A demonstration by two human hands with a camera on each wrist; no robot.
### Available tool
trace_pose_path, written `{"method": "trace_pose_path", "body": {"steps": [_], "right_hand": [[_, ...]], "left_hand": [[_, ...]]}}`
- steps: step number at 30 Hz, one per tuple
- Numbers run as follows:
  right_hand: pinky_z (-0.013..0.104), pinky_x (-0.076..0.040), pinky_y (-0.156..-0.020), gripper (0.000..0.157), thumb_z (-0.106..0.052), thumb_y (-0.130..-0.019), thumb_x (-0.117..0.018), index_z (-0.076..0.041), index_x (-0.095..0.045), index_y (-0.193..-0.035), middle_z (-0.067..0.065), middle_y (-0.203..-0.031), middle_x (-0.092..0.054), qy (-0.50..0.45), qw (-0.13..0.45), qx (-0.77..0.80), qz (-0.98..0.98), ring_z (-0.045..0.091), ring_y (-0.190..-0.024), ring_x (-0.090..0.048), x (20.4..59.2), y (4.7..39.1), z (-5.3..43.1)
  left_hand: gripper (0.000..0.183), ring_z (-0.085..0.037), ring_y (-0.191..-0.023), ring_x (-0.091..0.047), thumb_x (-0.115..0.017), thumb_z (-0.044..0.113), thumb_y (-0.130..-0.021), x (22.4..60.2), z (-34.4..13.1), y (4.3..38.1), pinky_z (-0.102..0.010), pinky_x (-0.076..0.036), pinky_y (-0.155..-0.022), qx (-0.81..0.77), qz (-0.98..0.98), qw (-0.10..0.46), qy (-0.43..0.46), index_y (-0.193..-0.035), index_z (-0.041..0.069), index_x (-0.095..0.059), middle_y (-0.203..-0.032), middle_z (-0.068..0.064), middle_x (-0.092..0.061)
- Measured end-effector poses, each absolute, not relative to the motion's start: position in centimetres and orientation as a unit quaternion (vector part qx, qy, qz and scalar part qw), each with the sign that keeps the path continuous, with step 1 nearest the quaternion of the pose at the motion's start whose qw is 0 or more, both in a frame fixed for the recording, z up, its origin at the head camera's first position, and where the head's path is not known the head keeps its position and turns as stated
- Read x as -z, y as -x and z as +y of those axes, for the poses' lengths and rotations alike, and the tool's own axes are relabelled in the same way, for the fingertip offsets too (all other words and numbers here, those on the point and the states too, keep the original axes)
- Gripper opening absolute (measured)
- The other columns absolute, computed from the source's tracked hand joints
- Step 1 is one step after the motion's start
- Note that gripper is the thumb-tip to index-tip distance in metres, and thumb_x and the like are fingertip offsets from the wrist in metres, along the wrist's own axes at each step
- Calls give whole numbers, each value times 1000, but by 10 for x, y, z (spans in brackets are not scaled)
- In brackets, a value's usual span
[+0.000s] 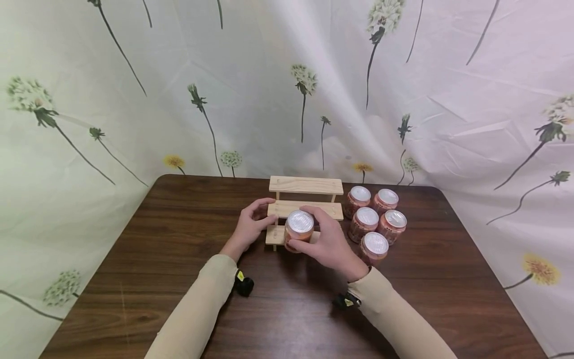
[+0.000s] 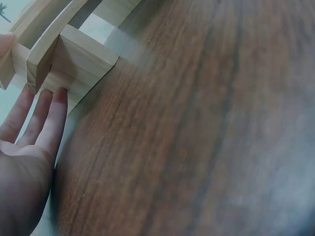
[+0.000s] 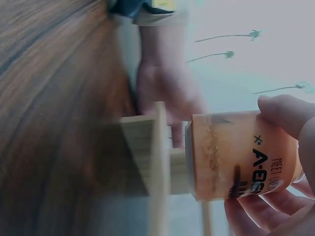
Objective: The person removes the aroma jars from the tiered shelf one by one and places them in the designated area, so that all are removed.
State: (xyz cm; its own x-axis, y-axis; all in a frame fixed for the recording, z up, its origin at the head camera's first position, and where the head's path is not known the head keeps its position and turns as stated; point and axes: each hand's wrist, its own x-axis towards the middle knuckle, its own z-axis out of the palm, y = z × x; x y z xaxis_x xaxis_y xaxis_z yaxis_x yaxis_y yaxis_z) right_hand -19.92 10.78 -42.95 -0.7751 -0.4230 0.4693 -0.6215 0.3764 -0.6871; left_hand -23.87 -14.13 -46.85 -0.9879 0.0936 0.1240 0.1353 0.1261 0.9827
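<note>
A three-step wooden display stand [image 1: 306, 185] stands near the far edge of the table. My left hand [image 1: 249, 223] holds its left end, thumb and fingers on either side of the middle step; in the left wrist view, fingers [image 2: 51, 118] touch the stand's side. My right hand [image 1: 331, 244] grips a jar [image 1: 299, 230] with a silvery lid and orange body, its thumb and fingers around the sides. The jar is upright in front of the lowest step [image 1: 274, 235], partly hiding it. Dark lettering shows on the jar [image 3: 231, 157] in the right wrist view.
Several similar jars, one of them a front jar [image 1: 374, 245], stand grouped right of the stand, close to my right hand. A brown wood-grain table [image 1: 179, 279] lies beneath. Behind it hangs a white curtain [image 1: 260, 99] printed with dandelions.
</note>
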Motion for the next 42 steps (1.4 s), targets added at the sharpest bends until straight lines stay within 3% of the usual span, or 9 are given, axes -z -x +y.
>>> {"method": "trace_pose_path", "body": {"steps": [11,18,25,33,37,42], "right_hand": [[22,-56,-83,78,-9,-70,-98,-1,-60,-137,10,-122,-70,-295,198,-469,-809,21,-103,-68,380,177,165],[16,-56,-77,80,2,-68,-97,-1,-61,-139,11,-125,-69,-226,237,-473,-818,6,-99,-68,363,166,220],[10,-51,-86,78,8,-66,-96,-3,-63,-136,-2,-124,-68,-162,264,-456,-834,1,-104,-66,365,157,267],[6,-49,-81,79,9,-65,-95,-1,-62,-136,-13,-118,-64,-120,270,-434,-851,-5,-97,-65,378,150,300],[6,-47,-82,78,3,-67,-97,-2,-61,-136,-7,-119,-64,-103,258,-407,-870,-11,-96,-62,387,149,308],[6,-44,-80,76,-5,-69,-98,-1,-59,-135,13,-120,-68,-90,232,-379,-891,-16,-96,-57,404,149,316]], "left_hand": [[45,-42,-121,-61,-75,11,-98,471,-141,240,-35,-51,-91,654,-752,18,81,-142,9,-64,-134,-24,-62],[45,-40,-121,-61,-75,11,-98,471,-142,239,-36,-50,-95,655,-751,20,82,-142,8,-63,-133,-23,-63],[45,-41,-121,-61,-75,11,-99,471,-142,239,-36,-51,-93,653,-752,19,85,-142,8,-63,-134,-23,-63],[45,-42,-122,-61,-75,10,-98,471,-141,239,-34,-50,-91,653,-752,19,84,-142,8,-63,-135,-23,-62],[45,-41,-122,-61,-75,10,-98,471,-140,239,-34,-50,-92,655,-751,20,83,-142,8,-63,-134,-23,-63],[45,-40,-121,-61,-76,10,-98,469,-140,238,-34,-49,-94,655,-751,19,79,-141,8,-64,-133,-22,-63]]}}
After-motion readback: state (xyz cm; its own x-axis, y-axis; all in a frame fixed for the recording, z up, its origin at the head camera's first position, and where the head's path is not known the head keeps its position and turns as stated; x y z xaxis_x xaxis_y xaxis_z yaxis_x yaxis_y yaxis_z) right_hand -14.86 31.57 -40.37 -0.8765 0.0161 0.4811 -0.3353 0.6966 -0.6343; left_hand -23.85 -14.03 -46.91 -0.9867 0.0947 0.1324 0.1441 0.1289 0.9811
